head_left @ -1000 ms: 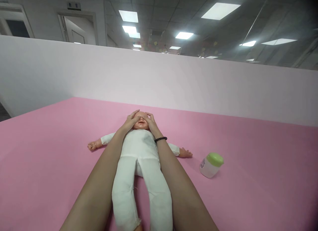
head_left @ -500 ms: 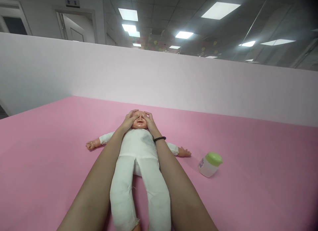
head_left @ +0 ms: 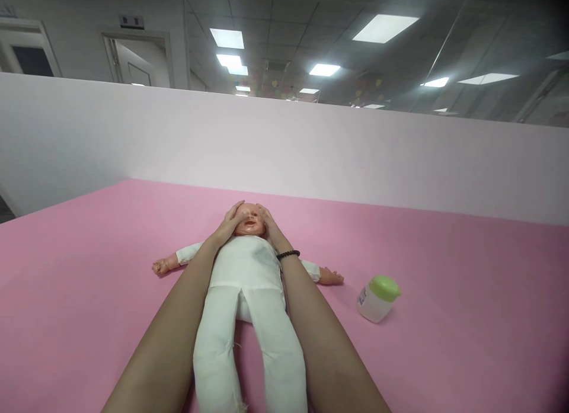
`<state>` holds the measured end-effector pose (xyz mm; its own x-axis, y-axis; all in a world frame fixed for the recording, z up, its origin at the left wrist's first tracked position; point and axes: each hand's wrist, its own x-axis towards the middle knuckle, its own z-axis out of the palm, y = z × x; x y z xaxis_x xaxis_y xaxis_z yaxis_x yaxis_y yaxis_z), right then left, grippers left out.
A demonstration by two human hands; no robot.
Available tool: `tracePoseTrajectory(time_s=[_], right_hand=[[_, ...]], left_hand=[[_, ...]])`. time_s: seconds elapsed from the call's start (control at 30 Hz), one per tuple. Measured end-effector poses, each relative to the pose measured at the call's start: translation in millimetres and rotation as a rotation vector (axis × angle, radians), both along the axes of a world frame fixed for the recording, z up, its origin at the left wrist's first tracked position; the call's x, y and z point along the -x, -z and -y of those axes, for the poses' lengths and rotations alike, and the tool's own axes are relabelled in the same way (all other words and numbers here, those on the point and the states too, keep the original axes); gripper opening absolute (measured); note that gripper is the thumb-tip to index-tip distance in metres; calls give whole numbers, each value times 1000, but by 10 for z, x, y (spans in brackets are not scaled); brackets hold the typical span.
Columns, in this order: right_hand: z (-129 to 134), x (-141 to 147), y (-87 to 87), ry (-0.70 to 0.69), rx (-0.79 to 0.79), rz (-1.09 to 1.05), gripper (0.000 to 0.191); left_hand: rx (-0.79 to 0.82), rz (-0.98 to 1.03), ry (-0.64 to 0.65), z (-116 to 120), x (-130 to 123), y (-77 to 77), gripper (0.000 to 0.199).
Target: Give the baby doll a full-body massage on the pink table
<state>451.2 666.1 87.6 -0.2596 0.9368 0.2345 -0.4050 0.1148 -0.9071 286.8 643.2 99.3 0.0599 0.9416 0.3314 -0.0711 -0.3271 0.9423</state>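
Pink surface under the grip, white partition beyond it. Doll lies face-up, left hand and right hand clasped on either side of its head. Green-lidded jar off to the grip's right; dark bead bracelet on right wrist.

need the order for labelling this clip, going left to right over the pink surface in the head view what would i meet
One doll hand, the left hand, doll's head, the right hand, black bracelet, other doll hand, green-lidded jar.
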Motion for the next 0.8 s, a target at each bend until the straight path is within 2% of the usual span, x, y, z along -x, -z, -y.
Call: tracePoseTrajectory(time_s=[0.13,0.2,0.37,0.47,0.53,0.63,0.7,0.8], right_hand=[[77,-92,-43,-108,23,18,92],[102,-122,-64,-131,31,33,101],[118,-149,-93,-156,56,28,114],[102,-121,-94,-170,85,-18,108],[78,-81,-91,-136,115,-67,92],[24,-11,-80,-12,86,-45,69],[-15,25,-71,59,38,29,64],[-49,52,-64,93,21,79,65]], left_hand=[[-14,-29,97,83,60,26,109],[3,-32,120,115,82,28,120],[50,-36,141,183,90,-10,125],[63,-24,155,215,68,-37,126],[73,18,161,206,41,-44,116],[52,61,71,136,-8,-48,78],[33,46,-32,82,-40,-64,63],[60,2,-127,59,-78,-125,56]])
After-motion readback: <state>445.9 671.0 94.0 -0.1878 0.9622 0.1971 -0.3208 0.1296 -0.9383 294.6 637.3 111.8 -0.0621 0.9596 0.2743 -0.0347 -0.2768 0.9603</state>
